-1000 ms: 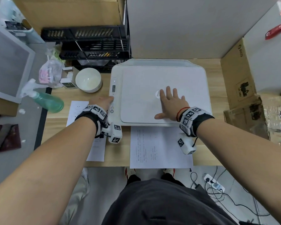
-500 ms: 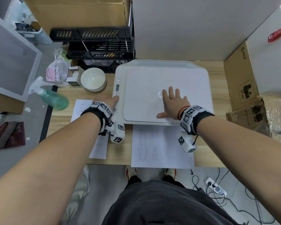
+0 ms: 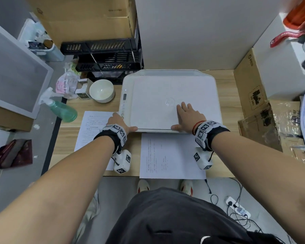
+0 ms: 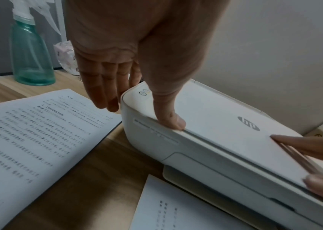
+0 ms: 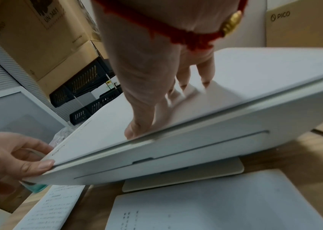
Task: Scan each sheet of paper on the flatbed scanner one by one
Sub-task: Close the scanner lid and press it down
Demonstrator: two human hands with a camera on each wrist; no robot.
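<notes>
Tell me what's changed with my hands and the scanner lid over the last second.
The left hand came off the button panel toward the near left corner, its thumb now at the scanner lid's front edge. The right hand slid toward the front edge, thumb over it. The lid is shut as before, and both sheets are where they were.

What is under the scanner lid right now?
The scanner lid is down, so the glass and any sheet under it are hidden. The right hand lies flat on top; the left hand touches its front left corner.
</notes>
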